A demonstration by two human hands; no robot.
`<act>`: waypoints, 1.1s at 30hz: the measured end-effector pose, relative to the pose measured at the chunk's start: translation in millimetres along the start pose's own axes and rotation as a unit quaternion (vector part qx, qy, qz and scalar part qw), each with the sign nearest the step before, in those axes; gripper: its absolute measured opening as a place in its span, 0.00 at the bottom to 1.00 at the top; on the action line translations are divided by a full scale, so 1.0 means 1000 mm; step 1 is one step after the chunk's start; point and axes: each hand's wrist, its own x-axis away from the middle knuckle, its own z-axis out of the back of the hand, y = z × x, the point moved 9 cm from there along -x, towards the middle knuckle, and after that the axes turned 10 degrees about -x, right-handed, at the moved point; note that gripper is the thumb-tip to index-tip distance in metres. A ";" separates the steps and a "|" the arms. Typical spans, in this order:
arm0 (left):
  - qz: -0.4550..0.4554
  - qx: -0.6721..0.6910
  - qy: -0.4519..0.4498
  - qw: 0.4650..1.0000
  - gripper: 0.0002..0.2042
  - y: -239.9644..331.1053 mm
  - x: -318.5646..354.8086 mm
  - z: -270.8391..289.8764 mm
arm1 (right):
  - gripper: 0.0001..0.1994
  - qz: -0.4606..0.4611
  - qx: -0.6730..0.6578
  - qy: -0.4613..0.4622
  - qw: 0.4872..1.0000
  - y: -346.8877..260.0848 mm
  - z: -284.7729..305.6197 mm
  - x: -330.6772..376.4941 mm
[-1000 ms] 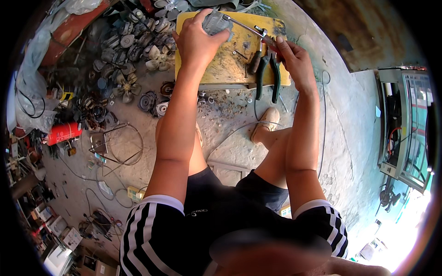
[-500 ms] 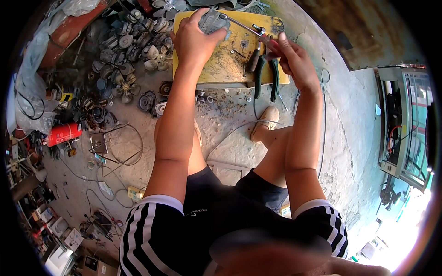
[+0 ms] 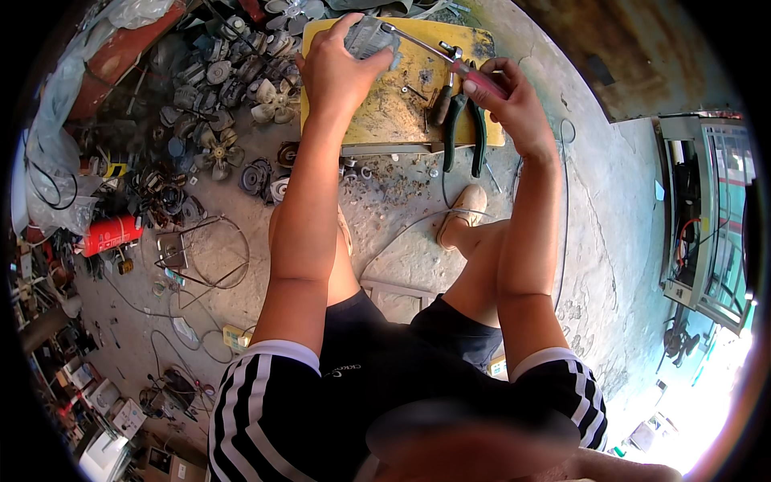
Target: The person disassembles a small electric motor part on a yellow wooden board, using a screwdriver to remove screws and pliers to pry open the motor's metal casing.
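My left hand (image 3: 339, 68) is closed around a grey ribbed metal part (image 3: 371, 38) at the far left of a worn yellow board (image 3: 401, 120). In my right hand (image 3: 514, 104) is a screwdriver-like tool with a red handle (image 3: 484, 83) and a long metal shaft (image 3: 422, 44). The shaft's far end touches or lies very close to the grey part. Below the shaft, pliers with dark green handles (image 3: 454, 132) lie spread on the board. Beside them rests a tool with a dark brown handle (image 3: 442, 104). Small screws (image 3: 415, 93) lie between my hands.
Heaped motor parts and fan blades (image 3: 275, 103) cover the floor left of the board. A red box-like object (image 3: 111, 234) and a wire frame (image 3: 213, 257) lie farther left. Cables (image 3: 401, 233) cross the floor near my foot. A metal-framed cabinet (image 3: 707, 217) stands at the right.
My right hand's fingers have shifted their grip on the red handle; the fingers are now raised and more of the handle shows. My left hand and the grey part stay nearly in place.
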 end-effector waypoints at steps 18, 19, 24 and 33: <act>-0.025 -0.008 0.007 1.000 0.29 0.006 0.001 0.001 | 0.24 -0.001 0.032 -0.029 0.999 0.008 -0.004 -0.002; -0.023 -0.014 0.005 1.000 0.29 0.005 0.002 0.002 | 0.22 -0.033 0.026 -0.023 0.999 0.007 -0.005 -0.001; -0.027 -0.020 0.004 0.999 0.29 0.007 0.002 0.000 | 0.24 -0.057 0.019 -0.079 0.995 0.021 -0.009 -0.003; -0.019 -0.017 -0.047 0.999 0.32 0.006 0.003 -0.008 | 0.20 -0.149 0.009 -0.089 0.985 0.033 -0.007 -0.001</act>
